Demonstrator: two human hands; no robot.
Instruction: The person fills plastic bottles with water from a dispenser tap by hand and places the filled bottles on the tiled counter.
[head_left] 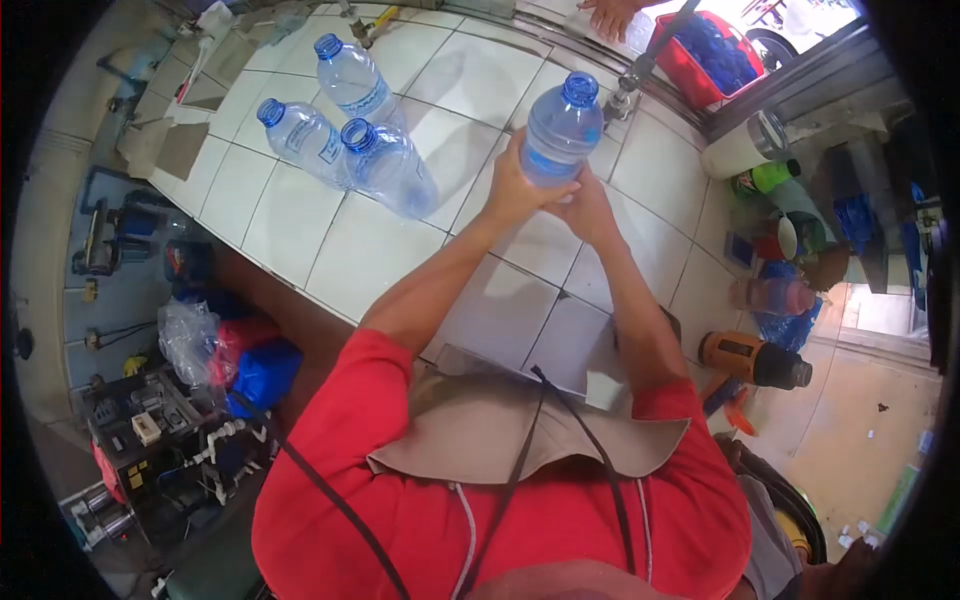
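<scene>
Both my hands are around the lower part of a clear, blue-tinted plastic bottle (562, 130), which stands upright over the white tiled counter (470, 90). My left hand (516, 185) wraps its left side, while the fingers of my right hand (586, 208) close on its lower right. Whether its base rests on the tiles is hidden by my hands. To the left are three similar bottles: one at the back (358, 85), one at the left (300, 140) and one in front (388, 170). Their blue necks appear uncapped.
A metal tap (628, 88) is just right of the held bottle. Beyond it are a red basket (708, 60) of blue items and another person's hand (610, 15). An orange-and-black heat gun (752, 358) lies at the right, near a green-capped bottle (765, 177).
</scene>
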